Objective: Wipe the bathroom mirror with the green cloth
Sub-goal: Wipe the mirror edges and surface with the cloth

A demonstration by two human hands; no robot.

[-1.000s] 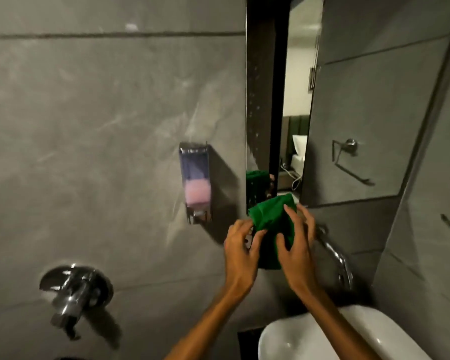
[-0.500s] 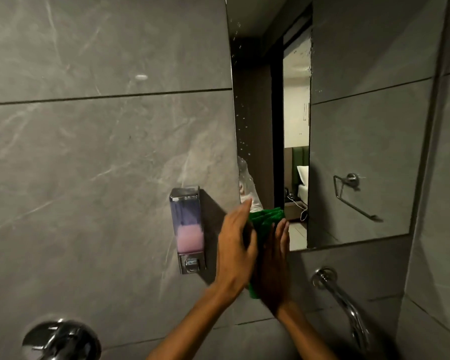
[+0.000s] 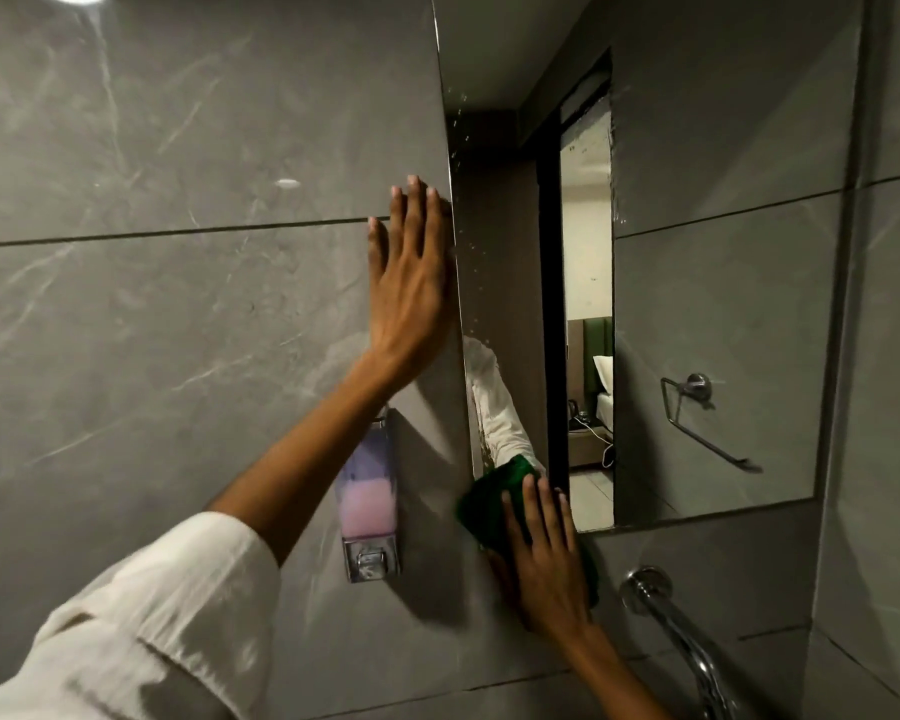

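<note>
The bathroom mirror (image 3: 707, 314) hangs on the grey tiled wall, with water spots down its left edge. My right hand (image 3: 546, 563) presses the green cloth (image 3: 481, 504) flat against the mirror's lower left corner; the cloth pokes out above and left of my fingers. My left hand (image 3: 409, 283) lies flat with fingers straight on the wall tile, just left of the mirror's left edge, holding nothing. A white sleeve covers my left forearm.
A soap dispenser (image 3: 367, 504) with pink liquid is fixed to the wall left of the cloth. A chrome tap spout (image 3: 668, 621) juts out below the mirror at the right. The mirror reflects a towel ring (image 3: 689, 397) and a doorway.
My left hand let go of the cloth and rose to rest flat on the wall beside the mirror. My right hand stays on the cloth at the mirror's lower corner. The view tilted upward.
</note>
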